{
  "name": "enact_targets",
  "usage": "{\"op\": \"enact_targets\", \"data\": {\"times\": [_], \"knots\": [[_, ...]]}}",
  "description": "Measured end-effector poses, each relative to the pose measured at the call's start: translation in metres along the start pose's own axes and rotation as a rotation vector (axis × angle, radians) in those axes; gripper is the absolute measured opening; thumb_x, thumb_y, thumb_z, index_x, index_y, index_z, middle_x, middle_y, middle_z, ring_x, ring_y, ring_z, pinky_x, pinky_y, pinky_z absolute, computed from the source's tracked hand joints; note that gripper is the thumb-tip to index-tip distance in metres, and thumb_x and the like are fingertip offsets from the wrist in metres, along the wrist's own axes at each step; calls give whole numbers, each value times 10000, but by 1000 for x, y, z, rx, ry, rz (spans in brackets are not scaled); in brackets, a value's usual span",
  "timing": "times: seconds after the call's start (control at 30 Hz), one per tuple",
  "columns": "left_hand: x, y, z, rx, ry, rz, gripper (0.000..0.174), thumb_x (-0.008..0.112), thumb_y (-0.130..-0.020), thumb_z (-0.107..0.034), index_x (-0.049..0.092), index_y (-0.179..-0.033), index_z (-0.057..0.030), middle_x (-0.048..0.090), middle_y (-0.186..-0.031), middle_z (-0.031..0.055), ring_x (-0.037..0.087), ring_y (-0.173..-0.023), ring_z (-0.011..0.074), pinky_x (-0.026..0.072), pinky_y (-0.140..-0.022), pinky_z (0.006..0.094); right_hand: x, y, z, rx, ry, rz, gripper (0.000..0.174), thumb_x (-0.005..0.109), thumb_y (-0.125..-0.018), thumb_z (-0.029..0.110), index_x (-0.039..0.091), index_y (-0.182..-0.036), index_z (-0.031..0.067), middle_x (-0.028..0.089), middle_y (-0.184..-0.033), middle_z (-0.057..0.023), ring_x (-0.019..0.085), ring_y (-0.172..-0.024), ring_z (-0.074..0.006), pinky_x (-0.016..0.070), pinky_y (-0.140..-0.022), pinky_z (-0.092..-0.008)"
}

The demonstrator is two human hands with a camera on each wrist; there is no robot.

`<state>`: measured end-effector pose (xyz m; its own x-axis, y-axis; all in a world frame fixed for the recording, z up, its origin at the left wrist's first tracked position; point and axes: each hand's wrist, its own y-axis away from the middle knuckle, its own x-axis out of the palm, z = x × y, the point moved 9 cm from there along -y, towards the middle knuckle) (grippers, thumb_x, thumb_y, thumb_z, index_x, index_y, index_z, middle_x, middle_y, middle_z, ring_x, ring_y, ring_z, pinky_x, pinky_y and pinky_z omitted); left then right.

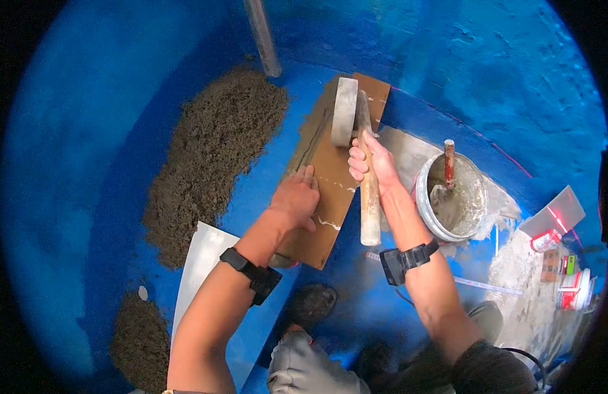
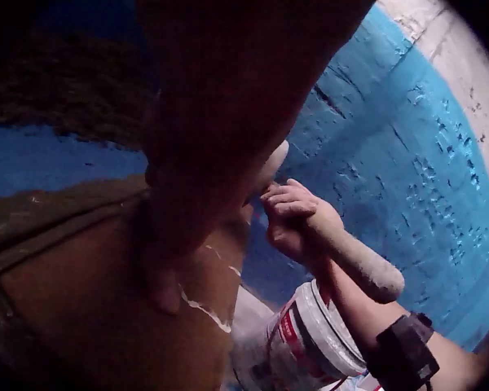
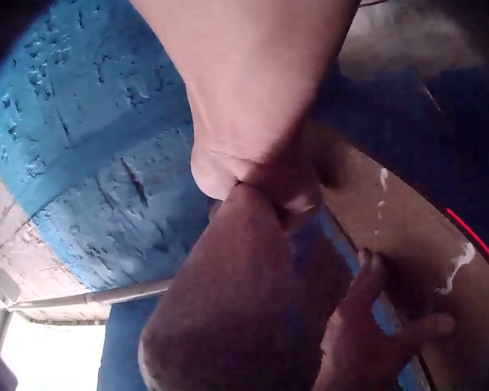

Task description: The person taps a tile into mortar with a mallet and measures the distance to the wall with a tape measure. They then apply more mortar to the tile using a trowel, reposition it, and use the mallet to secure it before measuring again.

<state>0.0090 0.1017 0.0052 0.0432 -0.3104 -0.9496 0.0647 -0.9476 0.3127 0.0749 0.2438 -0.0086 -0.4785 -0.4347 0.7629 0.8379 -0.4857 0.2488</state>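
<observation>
While your right hand (image 1: 375, 161) grips the wooden handle of a mallet (image 1: 344, 111), fingers curled round it, your left hand (image 1: 297, 197) lies open on a brown board (image 1: 331, 190), thumb spread away from the fingers and holding nothing. Red print shows on the bucket (image 1: 424, 210) to the right of your right hand and on the tub (image 1: 573, 289) farther right; you cannot read either. The board's long right edge runs beneath the mallet; grey mortar (image 1: 310, 141) borders its left edge. Left of that, a strip of blue floor (image 1: 258, 177) separates your left hand from the dark, crumbly pile (image 1: 212, 144). The board slants from below your left hand to beyond your right, its face smooth, with broken white streaks. You cannot tell whether the pale mallet head touches it.
</observation>
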Motion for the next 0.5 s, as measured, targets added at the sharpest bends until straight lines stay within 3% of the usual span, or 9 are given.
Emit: {"op": "enact_targets", "data": {"times": [0.17,0.27,0.4,0.47,0.5], "knots": [[4,1,0,-4,33,20,1206,972,-576,-439,445,-1474,169,295,-1640,365,332,-1533,454,306,-1275,433,11,15,1,-32,43,56,397,598,-1066,459,511,-1101,74,488,-727,6,481,-506,-123,431,-444,-320],[8,0,4,-14,46,1,1163,992,-588,-390,464,-1469,156,316,-1647,337,336,-1541,432,307,-1277,441,-6,12,-18,-3,77,-81,397,610,-1064,441,516,-1110,57,512,-747,-5,504,-512,-130,452,-447,-328],[6,-4,-3,2,-46,25,1183,996,-575,-398,457,-1463,168,321,-1635,357,346,-1533,441,313,-1274,461,0,18,-6,-21,-33,-45,392,601,-1070,434,513,-1113,55,514,-749,-9,499,-499,-131,446,-436,-332],[6,-2,-4,-7,-18,26,1224,999,-531,-387,440,-1462,176,318,-1614,389,334,-1523,474,305,-1276,446,11,32,-5,-25,-45,68,398,597,-1071,437,510,-1115,51,515,-749,-8,498,-499,-128,448,-438,-331],[8,-2,-4,1,-21,40,1224,999,-531,-387,440,-1462,176,318,-1614,389,334,-1523,474,305,-1276,446,13,38,-5,-31,-18,17,389,563,-1088,437,509,-1126,54,474,-728,6,462,-478,-106,411,-406,-301]]}}
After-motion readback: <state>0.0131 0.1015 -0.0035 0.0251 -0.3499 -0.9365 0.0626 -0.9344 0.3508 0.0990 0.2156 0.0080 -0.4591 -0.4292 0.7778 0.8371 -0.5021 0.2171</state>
